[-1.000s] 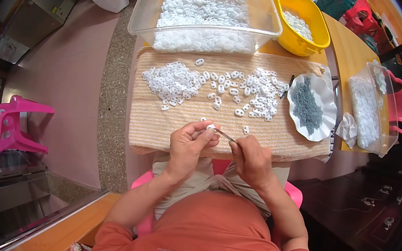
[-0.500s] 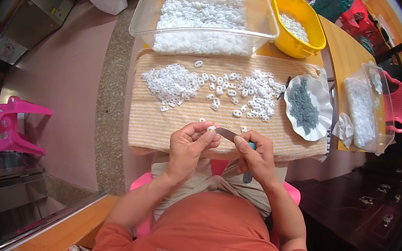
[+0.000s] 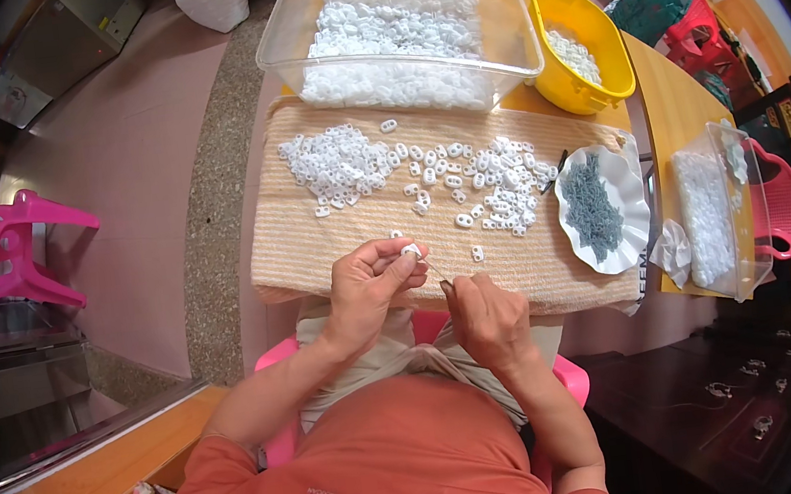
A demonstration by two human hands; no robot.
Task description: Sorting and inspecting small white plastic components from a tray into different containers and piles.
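Observation:
Between the thumb and fingers of my left hand point(image 3: 368, 285) is a small white two-holed plastic piece point(image 3: 411, 250), held over the near edge of the cloth. My right hand point(image 3: 490, 319) is closed around a slim metal tool point(image 3: 433, 270). Its thin tip reaches the piece; my fingers hide the rest of the tool. Ahead lies a heap of small white plastic parts point(image 3: 336, 162). Right of it are scattered two-holed white pieces point(image 3: 511, 183), and a single white piece point(image 3: 477, 254) lies nearer me. A white fluted dish point(image 3: 623, 182) holds small grey-blue parts point(image 3: 592, 203).
The striped cloth point(image 3: 316, 242) covers the table. Behind it stand a clear bin point(image 3: 515, 54) of white pieces and a yellow basin point(image 3: 619, 71). Another clear box point(image 3: 759, 232) and crumpled tissue point(image 3: 672, 250) are at the right. A pink stool point(image 3: 22, 258) stands at the left.
My right hand has turned over and drawn slightly left. The tool, earlier showing its broad grey face and a blue part, now appears as a thin line. My left hand is nearly unmoved.

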